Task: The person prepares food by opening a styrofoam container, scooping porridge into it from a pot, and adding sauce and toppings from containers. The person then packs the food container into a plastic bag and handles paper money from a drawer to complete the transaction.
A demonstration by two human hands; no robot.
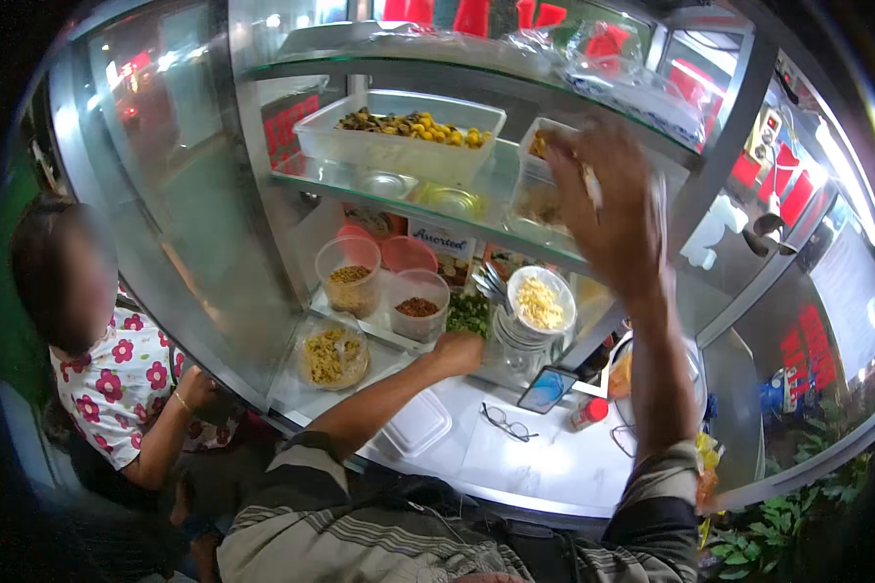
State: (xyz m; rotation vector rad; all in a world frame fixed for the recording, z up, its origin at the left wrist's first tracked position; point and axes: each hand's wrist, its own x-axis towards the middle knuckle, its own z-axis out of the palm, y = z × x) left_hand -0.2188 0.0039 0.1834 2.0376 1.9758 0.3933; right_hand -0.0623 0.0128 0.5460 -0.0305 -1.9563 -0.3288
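My left hand point(455, 354) reaches onto the lower shelf beside chopped greens point(469, 313) and stacked plates point(511, 338); I cannot tell what its fingers hold. A bowl of pale chopped food point(540, 300) tops the stack, with cutlery point(490, 287) beside it. My right hand point(603, 199) is raised at the middle glass shelf, in front of a clear container point(533, 206); it is blurred, and its grip is unclear. A tub of yellow and brown food point(408, 131) stands on that shelf. Tubs of crumbly brown food point(418, 309) and pale shreds point(329, 356) stand left of my left hand.
A person point(97, 389) in a flowered top is at my left, beside the glass cabinet side point(170, 165). A phone point(546, 389), glasses point(506, 424), red-capped jar point(587, 414) and lid point(418, 424) lie or stand on the white counter point(515, 466). Plants point(768, 534) are at lower right.
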